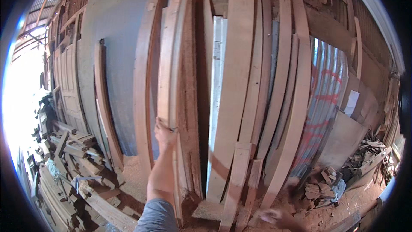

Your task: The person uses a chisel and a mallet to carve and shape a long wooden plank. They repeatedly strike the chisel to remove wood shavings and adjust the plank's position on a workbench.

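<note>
My left hand (165,133) reaches up ahead of me, its fingers closed round the edge of a long, light wooden plank (165,77). That plank stands upright, leaning on the wall with thin strips against its right side. Just right of it is a rough, darker brown board (187,103). Low on the right, my right hand (272,217) is smeared by motion near the feet of the leaning boards, and its fingers cannot be made out. Nearest to it are two shorter planks (236,184) (251,193) that lean on the taller ones.
Several tall boards (236,60) lean along the wall. Corrugated metal sheet (322,103) with red paint stands at the right, above a heap of wood scraps (319,184). Stacked offcuts (64,180) fill the left floor. A large grey panel (118,60) and a panelled door (68,86) stand behind.
</note>
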Motion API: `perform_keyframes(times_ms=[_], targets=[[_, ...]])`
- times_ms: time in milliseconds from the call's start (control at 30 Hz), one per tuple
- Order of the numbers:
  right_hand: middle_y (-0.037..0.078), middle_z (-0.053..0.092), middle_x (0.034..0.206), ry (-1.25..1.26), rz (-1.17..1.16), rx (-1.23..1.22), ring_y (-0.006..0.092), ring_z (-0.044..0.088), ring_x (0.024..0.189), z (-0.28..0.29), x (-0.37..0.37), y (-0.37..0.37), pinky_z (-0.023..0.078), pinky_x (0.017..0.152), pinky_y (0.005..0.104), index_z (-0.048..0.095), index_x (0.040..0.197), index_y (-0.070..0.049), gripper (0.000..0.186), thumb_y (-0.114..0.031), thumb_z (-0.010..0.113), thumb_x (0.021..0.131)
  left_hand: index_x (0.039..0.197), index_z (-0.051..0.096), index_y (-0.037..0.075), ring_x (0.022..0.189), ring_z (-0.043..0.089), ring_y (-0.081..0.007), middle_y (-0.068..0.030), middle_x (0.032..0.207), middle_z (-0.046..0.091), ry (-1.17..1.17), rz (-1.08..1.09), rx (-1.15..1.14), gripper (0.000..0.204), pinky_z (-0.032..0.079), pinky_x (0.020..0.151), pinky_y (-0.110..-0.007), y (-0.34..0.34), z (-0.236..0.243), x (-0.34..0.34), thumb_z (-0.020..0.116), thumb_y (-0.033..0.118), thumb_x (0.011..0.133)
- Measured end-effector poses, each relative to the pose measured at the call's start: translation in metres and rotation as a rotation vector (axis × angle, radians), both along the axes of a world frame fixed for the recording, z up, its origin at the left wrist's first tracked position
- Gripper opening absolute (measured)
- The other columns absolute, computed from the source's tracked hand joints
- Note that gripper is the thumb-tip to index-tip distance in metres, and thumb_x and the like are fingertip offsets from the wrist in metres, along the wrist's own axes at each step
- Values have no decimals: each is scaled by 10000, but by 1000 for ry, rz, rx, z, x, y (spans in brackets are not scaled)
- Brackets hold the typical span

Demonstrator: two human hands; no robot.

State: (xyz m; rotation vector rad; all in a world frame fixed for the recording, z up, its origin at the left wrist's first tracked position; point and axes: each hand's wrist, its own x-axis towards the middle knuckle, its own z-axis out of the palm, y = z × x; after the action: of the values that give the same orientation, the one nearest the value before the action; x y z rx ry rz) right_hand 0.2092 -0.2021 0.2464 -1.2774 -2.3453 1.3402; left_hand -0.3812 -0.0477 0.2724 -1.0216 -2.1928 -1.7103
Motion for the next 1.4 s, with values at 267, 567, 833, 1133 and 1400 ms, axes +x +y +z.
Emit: perform_keyframes(times_ms=[267,567,833,1133,1400], targets=[[213,453,1543,650,-1580,-88,362,616,1241,-206,312,-252,543,1048,461,209,1580,-64,582,-201,485,1087,1642,74,75,1543,152,-455,-284,1661,116,165,239,-165,1199,204,1228,-602,42,-12,36,827,502,812],[185,488,1468,491,-1999,-353,334,592,1228,-235,259,-358,521,1030,452,323,1528,-67,553,-261,533,1055,1460,420,-66,1410,434,-385,-259,1451,504,-27,-646,-432,1077,395,1133,-485,102,-193,235,804,670,773],[161,520,1401,480,-2109,-497,309,570,1216,-255,235,-405,501,1013,444,424,1483,-71,539,-315,575,1027,1208,636,-144,1113,686,-317,-256,1152,715,-579,-706,-388,990,528,962,-390,150,-260,288,797,716,747],[134,555,1327,537,-2299,-279,281,546,1203,-340,241,-606,479,994,434,538,1431,-74,536,-375,623,995,896,554,71,474,494,-185,-27,634,495,-950,-1038,75,453,383,401,-361,11,-274,362,628,505,1000],[96,686,855,258,-2105,-68,182,667,640,-362,271,-492,519,539,298,655,1092,8,323,-307,608,1037,1439,420,-68,1251,539,-311,-181,1390,537,-839,-1109,279,859,433,1089,-465,-23,-255,365,563,634,965]])
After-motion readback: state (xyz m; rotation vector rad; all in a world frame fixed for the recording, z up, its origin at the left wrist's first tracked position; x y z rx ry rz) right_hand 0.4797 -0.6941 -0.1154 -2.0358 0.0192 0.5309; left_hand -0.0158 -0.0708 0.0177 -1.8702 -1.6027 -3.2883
